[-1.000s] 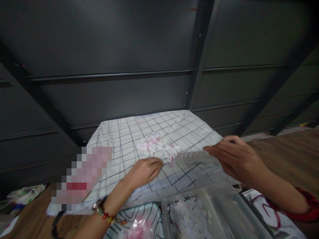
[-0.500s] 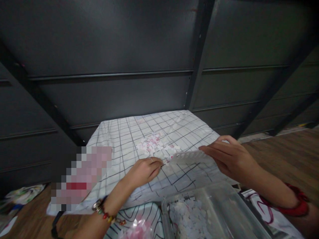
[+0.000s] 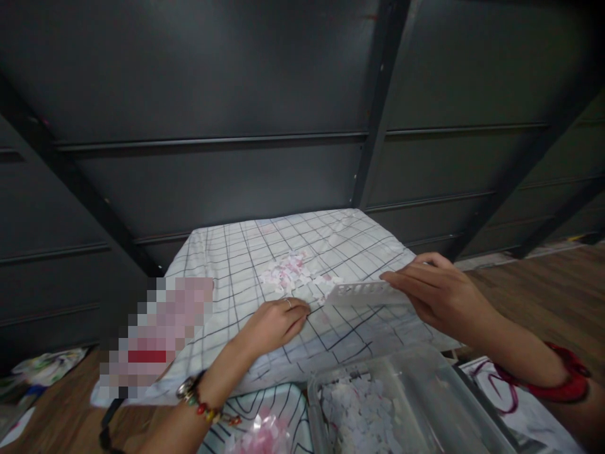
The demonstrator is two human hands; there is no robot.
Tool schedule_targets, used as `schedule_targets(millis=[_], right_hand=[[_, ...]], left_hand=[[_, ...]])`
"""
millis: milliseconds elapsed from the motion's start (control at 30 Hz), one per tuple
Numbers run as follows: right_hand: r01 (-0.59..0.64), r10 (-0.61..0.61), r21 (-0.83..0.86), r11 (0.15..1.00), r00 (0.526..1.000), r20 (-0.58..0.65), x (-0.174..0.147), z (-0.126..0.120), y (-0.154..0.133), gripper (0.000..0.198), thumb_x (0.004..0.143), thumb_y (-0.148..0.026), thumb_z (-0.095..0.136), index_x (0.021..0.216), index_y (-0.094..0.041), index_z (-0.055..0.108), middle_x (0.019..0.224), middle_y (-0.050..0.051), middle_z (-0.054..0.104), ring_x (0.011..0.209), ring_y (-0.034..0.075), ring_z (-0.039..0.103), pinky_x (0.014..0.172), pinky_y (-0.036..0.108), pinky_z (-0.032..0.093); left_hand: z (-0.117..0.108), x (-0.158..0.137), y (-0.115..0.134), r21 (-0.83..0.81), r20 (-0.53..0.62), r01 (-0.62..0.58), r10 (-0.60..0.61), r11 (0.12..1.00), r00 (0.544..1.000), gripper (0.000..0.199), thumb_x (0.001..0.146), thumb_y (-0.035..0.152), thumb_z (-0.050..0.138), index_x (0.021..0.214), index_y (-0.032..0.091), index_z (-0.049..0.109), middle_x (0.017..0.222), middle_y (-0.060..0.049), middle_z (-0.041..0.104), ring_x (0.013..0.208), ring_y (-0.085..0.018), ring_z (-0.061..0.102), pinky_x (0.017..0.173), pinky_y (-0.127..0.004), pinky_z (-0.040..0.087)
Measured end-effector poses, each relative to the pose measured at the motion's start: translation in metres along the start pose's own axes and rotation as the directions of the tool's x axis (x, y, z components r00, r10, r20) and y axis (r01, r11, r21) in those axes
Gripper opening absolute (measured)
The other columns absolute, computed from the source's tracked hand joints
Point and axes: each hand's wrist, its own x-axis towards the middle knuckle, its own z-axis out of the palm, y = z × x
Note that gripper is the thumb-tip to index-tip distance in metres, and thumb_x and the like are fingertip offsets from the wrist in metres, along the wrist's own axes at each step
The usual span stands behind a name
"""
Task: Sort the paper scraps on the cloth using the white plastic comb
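Observation:
My right hand (image 3: 435, 287) grips a thin white plastic strip (image 3: 363, 294) with a row of holes along its upper edge. The strip stands on edge over the checked tablecloth, and its left end is by some small white pieces (image 3: 326, 282). Left of that, my left hand (image 3: 278, 323) lies low over the cloth with its fingers bent and pressed together. Whatever is at its fingertips is too small or hidden to make out. Just beyond my left hand is a loose heap of small white and pink pieces (image 3: 286, 271).
The checked cloth (image 3: 227, 252) covers a low table against a dark panelled wall (image 3: 212, 183). Nearest me stand a clear plastic box (image 3: 425, 403) holding many pale pieces and a striped tray (image 3: 250, 403) with a pink plastic bundle (image 3: 262, 435). A blurred-out pinkish item (image 3: 165, 328) lies left.
The white strip has tilted slightly, so its holes show more clearly. My left hand stays nearly in the same place.

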Motion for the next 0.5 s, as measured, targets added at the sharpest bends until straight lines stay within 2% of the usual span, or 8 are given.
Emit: schedule_targets(millis=[233,367,500], right_hand=[[0.001,0.003,-0.061,0.998,0.998,0.065,-0.01,-0.006,0.014,0.031,0.079,-0.001,0.042,0.102,-0.016,0.055,0.073,0.002,0.064,0.066,0.016,0.056,0.072,0.035,0.04],[0.018,-0.013,-0.148,0.989,0.999,0.036,-0.004,-0.004,0.013,0.032,0.076,0.001,0.041,0.099,-0.016,0.054,0.069,0.001,0.062,0.063,0.016,0.055,0.07,0.034,0.039],[0.038,-0.041,-0.124,0.992,0.999,-0.02,0.004,-0.001,0.003,0.033,0.076,0.002,0.042,0.101,-0.016,0.052,0.069,0.001,0.062,0.062,0.015,0.054,0.07,0.033,0.04]], left_hand=[[0.001,0.0,-0.001,-0.002,-0.004,-0.011,0.011,1.0,1.0,0.027,0.094,0.019,0.035,0.1,0.014,0.062,0.103,-0.006,0.068,0.089,-0.017,0.066,0.077,-0.028,0.055],[0.002,0.0,-0.001,0.003,-0.007,-0.009,0.009,1.0,1.0,0.028,0.094,0.019,0.035,0.099,0.014,0.062,0.103,-0.006,0.068,0.087,-0.017,0.067,0.076,-0.028,0.055],[0.001,0.0,0.0,-0.003,-0.012,-0.01,0.01,1.0,1.0,0.029,0.095,0.02,0.034,0.1,0.014,0.062,0.103,-0.006,0.068,0.087,-0.017,0.067,0.076,-0.029,0.055]])
